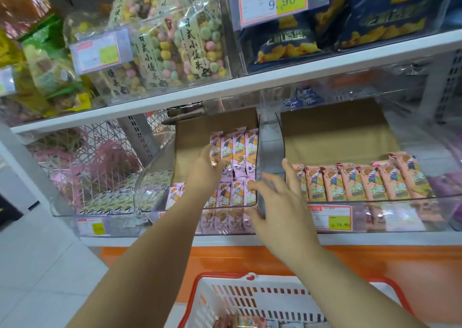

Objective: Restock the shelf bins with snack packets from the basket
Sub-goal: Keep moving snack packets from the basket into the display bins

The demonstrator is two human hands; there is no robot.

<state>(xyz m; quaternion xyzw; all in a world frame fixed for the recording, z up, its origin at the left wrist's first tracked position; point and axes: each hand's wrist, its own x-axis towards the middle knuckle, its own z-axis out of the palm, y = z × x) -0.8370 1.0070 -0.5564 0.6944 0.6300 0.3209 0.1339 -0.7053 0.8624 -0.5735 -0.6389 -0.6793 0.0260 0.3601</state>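
My left hand (206, 170) reaches into the middle clear bin (152, 177) and grips a standing row of pink snack packets (237, 145) at its left end; its fingertips are hidden behind them. More pink packets (230, 192) stand in a front row below. My right hand (277, 202) is open with spread fingers at the clear divider (265, 152) between this bin and the right one, holding nothing. The orange-rimmed white basket (250, 297) sits low in front, with a few packets (240, 321) in its bottom.
The right bin (400, 200) holds a row of salmon packets (362, 182) in front of bare cardboard. A left bin holds black-and-white packets (110, 200). The upper shelf (250, 85) carries bagged sweets and dark blue chip bags. Price tags (330, 217) hang on the bin fronts.
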